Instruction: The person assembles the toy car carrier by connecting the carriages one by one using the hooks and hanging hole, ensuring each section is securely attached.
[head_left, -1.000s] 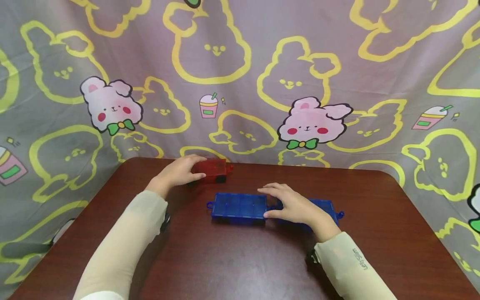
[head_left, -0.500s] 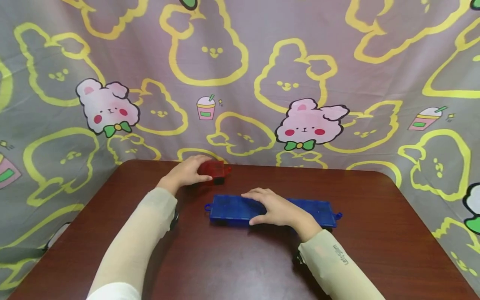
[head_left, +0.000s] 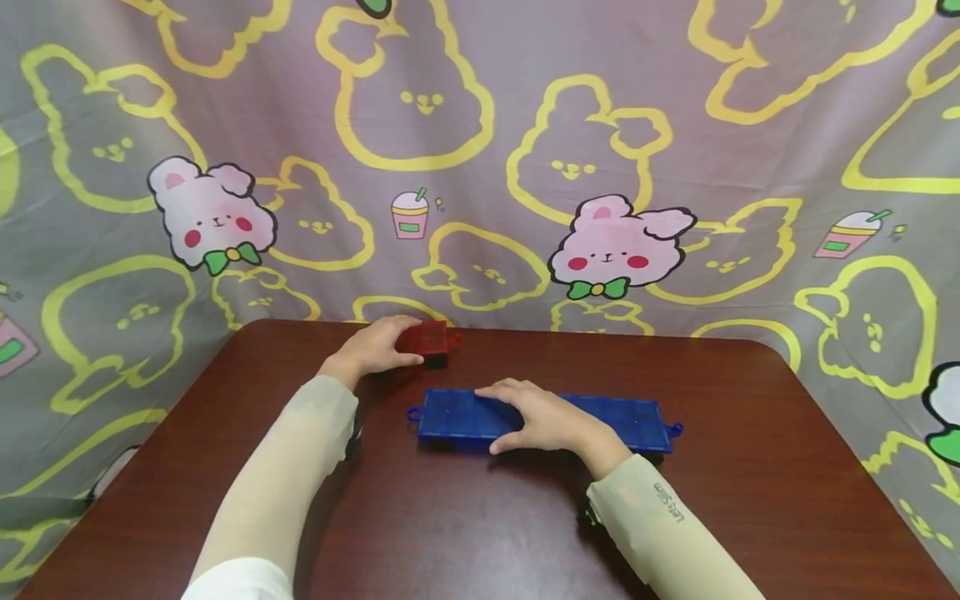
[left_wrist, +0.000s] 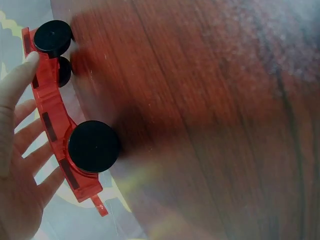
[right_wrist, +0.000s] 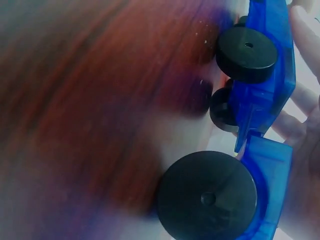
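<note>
A red toy wagon (head_left: 427, 340) with black wheels stands near the table's far edge. My left hand (head_left: 371, 346) holds it from above at its left part; in the left wrist view, the thumb lies on the near side of the red body (left_wrist: 55, 110) and the fingers behind it. Closer to me, two blue toy wagons stand end to end. My right hand (head_left: 551, 421) spans the left blue wagon (head_left: 453, 415), thumb at its front and fingers at its back. The hand hides where it meets the right blue wagon (head_left: 630, 421) in the head view.
The brown table (head_left: 450, 525) has rounded far corners and bears the wagons. Right behind it hangs a patterned curtain (head_left: 480, 192). Small hooks or rings stick out from the wagons' ends, such as the blue hook (head_left: 677, 430).
My right hand has moved left, from the join between the blue wagons onto the left one. My left hand has slid slightly right along the red wagon. The wagons look still.
</note>
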